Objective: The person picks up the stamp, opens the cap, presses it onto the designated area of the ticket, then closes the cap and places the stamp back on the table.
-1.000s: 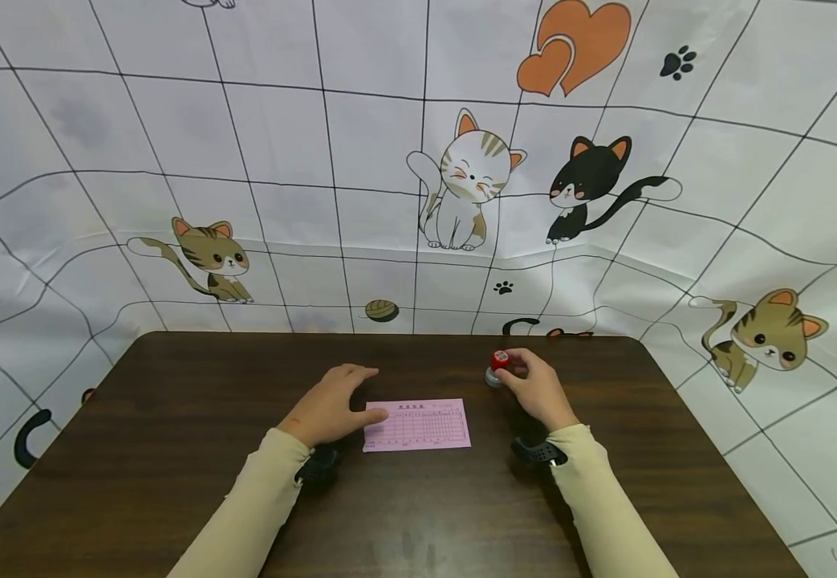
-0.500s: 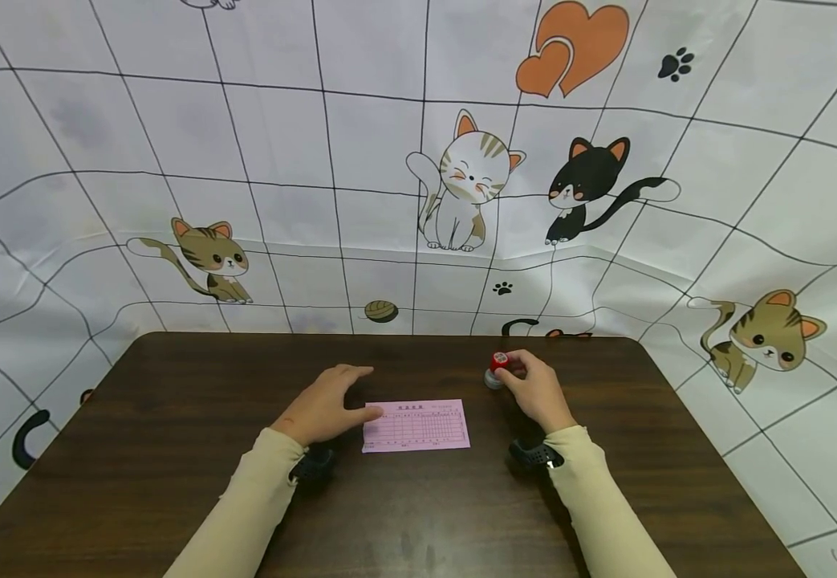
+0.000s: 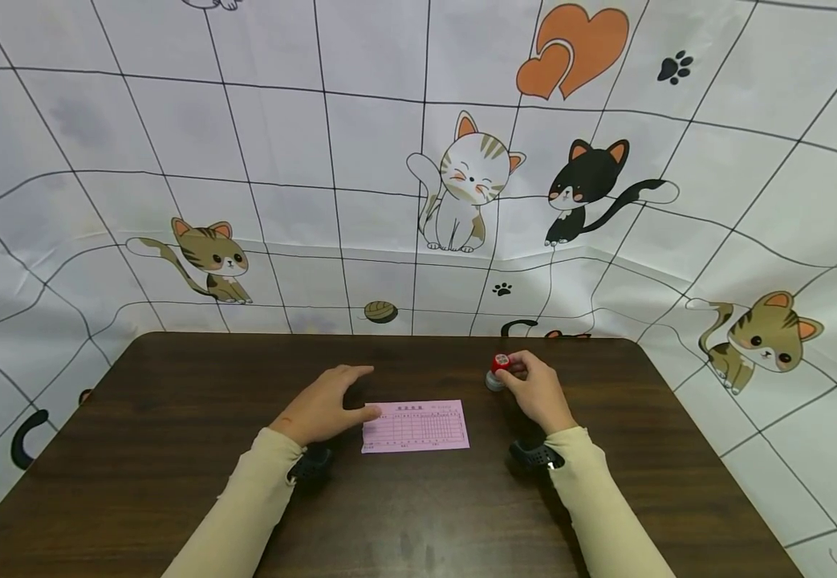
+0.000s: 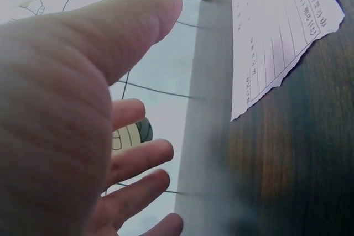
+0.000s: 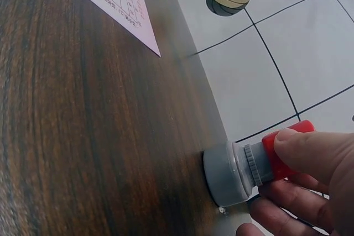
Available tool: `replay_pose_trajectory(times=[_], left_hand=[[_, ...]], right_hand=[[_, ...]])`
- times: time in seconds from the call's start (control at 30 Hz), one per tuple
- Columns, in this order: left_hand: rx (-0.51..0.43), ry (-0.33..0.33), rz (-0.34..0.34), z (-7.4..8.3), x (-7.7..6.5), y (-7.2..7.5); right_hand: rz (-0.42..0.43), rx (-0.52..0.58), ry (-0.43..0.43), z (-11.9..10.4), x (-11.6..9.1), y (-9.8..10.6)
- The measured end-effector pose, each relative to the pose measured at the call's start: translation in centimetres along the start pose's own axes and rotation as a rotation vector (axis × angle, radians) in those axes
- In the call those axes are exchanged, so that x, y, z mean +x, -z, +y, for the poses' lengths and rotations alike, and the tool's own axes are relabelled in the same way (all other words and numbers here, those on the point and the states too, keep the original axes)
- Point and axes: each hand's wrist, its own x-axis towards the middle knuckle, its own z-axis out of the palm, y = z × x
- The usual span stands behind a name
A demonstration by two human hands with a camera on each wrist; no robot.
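A round stamp (image 3: 501, 363) with a red top and a grey cap-like base stands at the back right of the table. My right hand (image 3: 539, 393) pinches its red top; in the right wrist view the thumb presses on the red part (image 5: 299, 127) while the grey base (image 5: 225, 174) sits on the wood. A pink printed form (image 3: 418, 429) with a ruled grid lies flat in the middle. Over its left edge hovers the thumb of my left hand (image 3: 320, 408), fingers spread, holding nothing. In the left wrist view the torn edge of the form (image 4: 276, 42) shows beyond that thumb.
The dark wooden table (image 3: 172, 449) ends at a back edge just behind the stamp. A white cloth (image 3: 360, 201) with black grid lines and cartoon cats hangs behind and around it. Dark straps (image 3: 534, 454) circle both wrists.
My left hand has shifted slightly left and its thumb overlaps the form a little less. The right hand keeps its pinch on the stamp, almost still.
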Motion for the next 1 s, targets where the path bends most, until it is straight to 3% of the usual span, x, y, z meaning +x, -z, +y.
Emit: replay_pose_trajectory(times=[0.6,1.0], left_hand=[[-0.017,-0.008,-0.01,0.52,-0.1,-0.64],[-0.015,-0.021,-0.009,0.24,-0.12,-0.08]], right_hand=[[0.022,-0.035,0.038,0.09,-0.17,0.42],[0.032,-0.046,0.032,-0.03,-0.2,0.88]])
